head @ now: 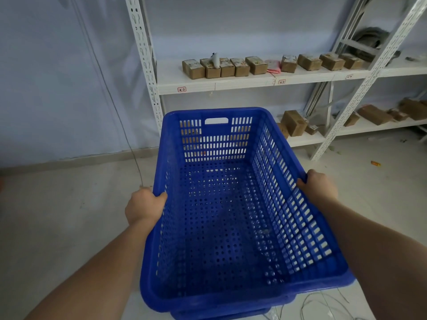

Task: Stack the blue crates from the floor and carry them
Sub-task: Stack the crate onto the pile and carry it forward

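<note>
Carry step, judged: blue crate stack (231, 215), empty, dead centre, left hand (142, 207) closed on rim at 9 o'clock, right hand (320, 187) at 3 o'clock; next needs level walking clear of shelving (254, 82) at 12.

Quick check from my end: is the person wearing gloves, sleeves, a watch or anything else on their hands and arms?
No. The left hand and right hand are bare, no gloves, rings or watch visible. Both forearms are uncovered as far as the frame shows; no sleeve edge is in view.
</note>
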Available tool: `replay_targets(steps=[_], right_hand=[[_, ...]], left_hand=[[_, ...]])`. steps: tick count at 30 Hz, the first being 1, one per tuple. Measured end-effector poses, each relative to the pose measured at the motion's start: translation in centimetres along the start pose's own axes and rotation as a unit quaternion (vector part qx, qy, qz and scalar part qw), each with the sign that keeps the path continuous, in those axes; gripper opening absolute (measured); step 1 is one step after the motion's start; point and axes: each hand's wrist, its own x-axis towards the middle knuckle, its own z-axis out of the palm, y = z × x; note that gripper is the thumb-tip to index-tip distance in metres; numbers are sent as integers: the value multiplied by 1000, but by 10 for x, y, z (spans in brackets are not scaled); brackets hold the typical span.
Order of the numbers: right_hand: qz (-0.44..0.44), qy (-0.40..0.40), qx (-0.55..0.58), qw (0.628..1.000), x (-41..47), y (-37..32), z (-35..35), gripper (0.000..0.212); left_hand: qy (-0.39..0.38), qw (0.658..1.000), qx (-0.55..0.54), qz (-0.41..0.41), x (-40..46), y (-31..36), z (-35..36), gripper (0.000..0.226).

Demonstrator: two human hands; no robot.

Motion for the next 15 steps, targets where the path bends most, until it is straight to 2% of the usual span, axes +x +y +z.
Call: replay_targets(steps=[15], right_hand=[[-8,-5,-11,1000,7,1,-6,22]], left_hand=[[-5,999,-33,-9,-7,5,7,39]])
